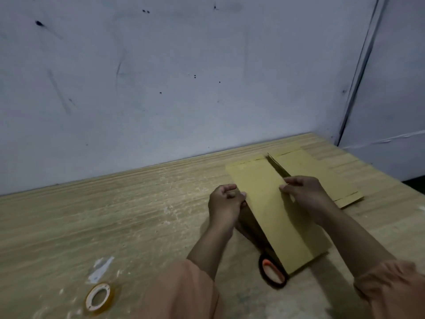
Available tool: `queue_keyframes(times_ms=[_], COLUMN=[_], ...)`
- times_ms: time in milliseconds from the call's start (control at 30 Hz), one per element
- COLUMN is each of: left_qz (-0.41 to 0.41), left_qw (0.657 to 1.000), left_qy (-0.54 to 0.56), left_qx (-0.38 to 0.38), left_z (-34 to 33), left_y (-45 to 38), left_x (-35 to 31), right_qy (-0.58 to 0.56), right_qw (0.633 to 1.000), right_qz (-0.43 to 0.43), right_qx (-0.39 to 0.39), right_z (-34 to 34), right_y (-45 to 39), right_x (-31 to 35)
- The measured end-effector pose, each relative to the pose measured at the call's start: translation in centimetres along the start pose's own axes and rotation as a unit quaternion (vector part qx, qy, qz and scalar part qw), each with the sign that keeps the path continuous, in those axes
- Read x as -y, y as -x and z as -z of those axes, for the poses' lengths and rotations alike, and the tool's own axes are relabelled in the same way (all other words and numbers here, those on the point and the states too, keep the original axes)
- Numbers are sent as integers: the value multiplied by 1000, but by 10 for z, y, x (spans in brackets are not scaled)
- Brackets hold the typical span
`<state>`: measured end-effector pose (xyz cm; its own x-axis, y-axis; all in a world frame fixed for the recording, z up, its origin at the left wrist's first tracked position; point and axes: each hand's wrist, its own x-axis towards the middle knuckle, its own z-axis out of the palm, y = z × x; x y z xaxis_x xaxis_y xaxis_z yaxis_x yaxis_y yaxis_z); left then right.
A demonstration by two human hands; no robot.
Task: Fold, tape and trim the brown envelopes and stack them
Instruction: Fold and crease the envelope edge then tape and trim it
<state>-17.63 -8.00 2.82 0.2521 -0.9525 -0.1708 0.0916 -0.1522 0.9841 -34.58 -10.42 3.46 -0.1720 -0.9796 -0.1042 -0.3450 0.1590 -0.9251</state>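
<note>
Counter (115, 215) runs against wall (161, 88) at 12 o'clock. Held envelope (271, 210) sits centre-right, left hand (226, 200) on its 9 o'clock edge, right hand (303, 192) on its 3 o'clock edge. Envelope stack (322, 173) at 1 o'clock behind it. Scissors (272, 272) under its 6 o'clock end. Tape roll (99, 299) at 8 o'clock, well apart.

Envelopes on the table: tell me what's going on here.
A person holds a brown envelope by its long edges, left hand on one side, right hand on the other, apparently folding it. More envelopes lie stacked behind on the wooden table. Scissors lie partly under the held envelope, and a tape roll sits untouched at the near left.
</note>
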Motion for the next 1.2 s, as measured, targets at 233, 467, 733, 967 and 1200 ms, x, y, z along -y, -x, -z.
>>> queue_keyframes(times_ms=[233,467,733,967,1200], left_qz=[-35,33,150,222,252], left_qw=[986,976,973,972,966], left_qy=[-155,-179,-166,-75,-51], left_qx=[45,116,57,32,-1], left_z=[-74,-132,-173,-194,-191], left_y=[-62,-78,-79,-68,-74], left_x=[4,2,7,-19,-23], right_qy=[104,184,251,236,210], right_qw=[991,975,956,962,957], right_qz=[-17,-54,-131,-135,-199], right_qx=[-82,-112,-78,-28,28], right_z=[30,60,73,72,74], right_y=[-81,-117,-139,-148,-162], right_x=[-5,-17,-26,-26,-16])
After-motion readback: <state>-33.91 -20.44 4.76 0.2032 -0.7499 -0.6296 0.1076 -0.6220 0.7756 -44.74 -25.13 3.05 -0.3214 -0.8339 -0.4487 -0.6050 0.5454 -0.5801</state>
